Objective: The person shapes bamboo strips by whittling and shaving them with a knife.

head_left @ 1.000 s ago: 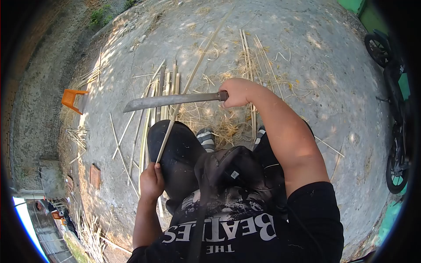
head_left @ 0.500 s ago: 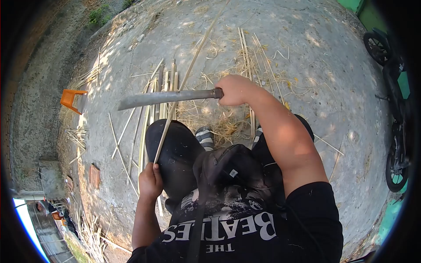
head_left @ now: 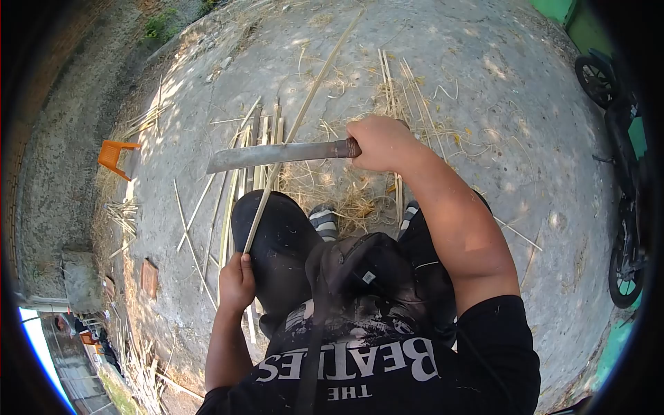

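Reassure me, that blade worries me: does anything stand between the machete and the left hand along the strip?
Nothing visible on the strip between machete and left hand; the left knee shows behind that stretch.

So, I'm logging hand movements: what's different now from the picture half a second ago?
The right hand and the machete it grips have shifted slightly to the person's right. Nothing was newly taken or let go. The left hand still holds the long strip near its lower end; the strips on the ground look unchanged.
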The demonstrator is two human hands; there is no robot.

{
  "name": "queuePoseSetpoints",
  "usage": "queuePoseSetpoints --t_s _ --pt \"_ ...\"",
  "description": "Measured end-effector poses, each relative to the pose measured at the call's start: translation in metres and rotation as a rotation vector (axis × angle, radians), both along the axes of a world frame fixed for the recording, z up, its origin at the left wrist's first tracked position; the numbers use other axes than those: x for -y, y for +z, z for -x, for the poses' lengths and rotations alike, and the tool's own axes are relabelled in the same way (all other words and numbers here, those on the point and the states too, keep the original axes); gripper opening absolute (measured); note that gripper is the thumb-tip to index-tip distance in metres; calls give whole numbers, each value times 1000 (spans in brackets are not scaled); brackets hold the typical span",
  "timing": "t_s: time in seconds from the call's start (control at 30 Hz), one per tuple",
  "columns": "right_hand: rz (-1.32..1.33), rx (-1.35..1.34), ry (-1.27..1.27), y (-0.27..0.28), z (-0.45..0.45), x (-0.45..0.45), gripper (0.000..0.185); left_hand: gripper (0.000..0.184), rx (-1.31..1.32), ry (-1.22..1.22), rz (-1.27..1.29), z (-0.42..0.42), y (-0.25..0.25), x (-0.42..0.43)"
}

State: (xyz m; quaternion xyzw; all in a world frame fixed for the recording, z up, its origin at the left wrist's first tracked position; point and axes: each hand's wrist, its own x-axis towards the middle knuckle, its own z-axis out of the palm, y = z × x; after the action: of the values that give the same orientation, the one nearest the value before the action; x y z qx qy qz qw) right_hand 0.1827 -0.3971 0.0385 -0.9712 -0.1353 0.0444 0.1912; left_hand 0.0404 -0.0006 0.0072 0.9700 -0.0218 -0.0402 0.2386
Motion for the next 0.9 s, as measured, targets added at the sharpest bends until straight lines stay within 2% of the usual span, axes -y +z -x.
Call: queuePoseSetpoints --t_s 0.07,0.17,0.27,0.47,0.57,0.67,0.77,0.9 --pt "159 113 -1 6 1 -1 26 41 -14 6 23 -2 2 -2" --pt "214 48 26 24 3 1 24 40 -6 -3 0 -2 4 -1" --pt "139 21 92 15 10 -3 21 38 -10 4 -36 -3 2 0" --pt "207 -15 236 18 20 -20 17 36 -16 -1 -105 -4 4 7" --pt "170 -24 182 23 12 -11 17 36 12 -9 -91 -2 0 6" --pt "35 22 30 -19 -16 32 20 35 17 -7 -117 -2 -1 5" --pt "103 -78 -71 -4 -7 29 20 35 14 -12 -151 -4 4 7" --pt "82 -112 33 1 9 9 21 34 4 -10 -147 -4 4 7"
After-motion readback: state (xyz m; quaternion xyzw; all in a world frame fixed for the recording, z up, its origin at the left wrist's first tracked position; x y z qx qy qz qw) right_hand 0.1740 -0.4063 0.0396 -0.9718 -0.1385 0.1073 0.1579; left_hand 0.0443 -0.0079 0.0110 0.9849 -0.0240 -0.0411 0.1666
